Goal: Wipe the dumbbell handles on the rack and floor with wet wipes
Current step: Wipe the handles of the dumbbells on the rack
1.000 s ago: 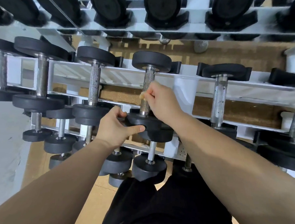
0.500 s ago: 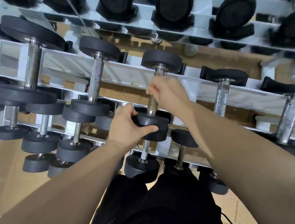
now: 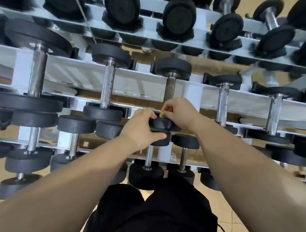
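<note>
A black dumbbell with a dull brownish knurled handle lies on the middle shelf of the white rack. My left hand grips its near black head from the left. My right hand is wrapped round the lowest part of the handle and pinches a small yellowish wipe against the bar. Most of the wipe is hidden under my fingers.
Neighbouring dumbbells with steel handles lie left and right on the same shelf. Smaller dumbbells fill the lower shelf, bigger ones the top shelf. Tan floor tiles show below, and my dark trousers stand close to the rack.
My right hand has slid down the handle from its upper part to the near end. My left hand keeps its hold on the near head. The camera has tilted upward.
</note>
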A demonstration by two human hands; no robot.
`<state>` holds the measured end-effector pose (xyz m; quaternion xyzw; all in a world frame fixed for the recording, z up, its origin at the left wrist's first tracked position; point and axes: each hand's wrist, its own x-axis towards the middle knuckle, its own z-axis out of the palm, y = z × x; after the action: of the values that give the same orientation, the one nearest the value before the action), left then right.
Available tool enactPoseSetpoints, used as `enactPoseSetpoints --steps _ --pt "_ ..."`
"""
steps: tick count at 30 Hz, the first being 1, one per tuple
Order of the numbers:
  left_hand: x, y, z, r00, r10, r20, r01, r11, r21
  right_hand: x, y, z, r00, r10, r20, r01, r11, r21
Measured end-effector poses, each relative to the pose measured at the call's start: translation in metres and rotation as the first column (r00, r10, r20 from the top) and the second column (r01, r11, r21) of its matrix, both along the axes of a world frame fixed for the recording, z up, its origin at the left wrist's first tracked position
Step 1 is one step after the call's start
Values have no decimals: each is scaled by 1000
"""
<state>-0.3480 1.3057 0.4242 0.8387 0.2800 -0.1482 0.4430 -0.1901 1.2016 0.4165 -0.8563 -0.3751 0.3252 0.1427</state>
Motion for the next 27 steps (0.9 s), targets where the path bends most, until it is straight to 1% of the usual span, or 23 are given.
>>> enactPoseSetpoints --steps 1,3,5,6,8,12,14,16,19,21,23,27 --pt "-6 4 1 1000 -23 -1 23 1000 -7 -4 -2 1 998 -53 -14 53 999 -1" --pt "-17 12 3 999 -29 -18 30 999 27 -9 -6 7 964 -260 -63 264 963 61" --pt "-29 20 9 1000 5 -9 -4 994 109 -15 -6 21 892 -442 -98 453 874 175" --pt "-33 24 11 1000 24 3 -24 988 153 -17 -4 29 869 -481 -121 496 841 217" --pt "-39 31 17 999 45 16 -47 973 225 -23 1 43 869 -467 -161 494 818 295" --pt "-50 35 28 997 76 5 -74 956 282 -35 7 53 878 -432 -205 478 781 402" --pt "-59 34 31 994 112 -8 -104 943 315 -43 9 49 876 -417 -244 482 778 402" --pt "-69 34 33 988 153 -27 -133 921 366 -53 11 43 880 -387 -276 469 798 378" --pt "-81 40 41 983 169 -77 -112 871 478 -66 15 35 868 -325 -375 464 801 379" --pt "-84 46 48 974 167 -151 -66 851 521 -73 17 37 869 -300 -393 454 799 394" --pt "-85 53 50 966 147 -212 -21 863 504 -77 18 38 873 -295 -388 451 792 412" --pt "-90 60 49 940 70 -333 87 897 434 -81 20 37 882 -278 -381 424 820 385"
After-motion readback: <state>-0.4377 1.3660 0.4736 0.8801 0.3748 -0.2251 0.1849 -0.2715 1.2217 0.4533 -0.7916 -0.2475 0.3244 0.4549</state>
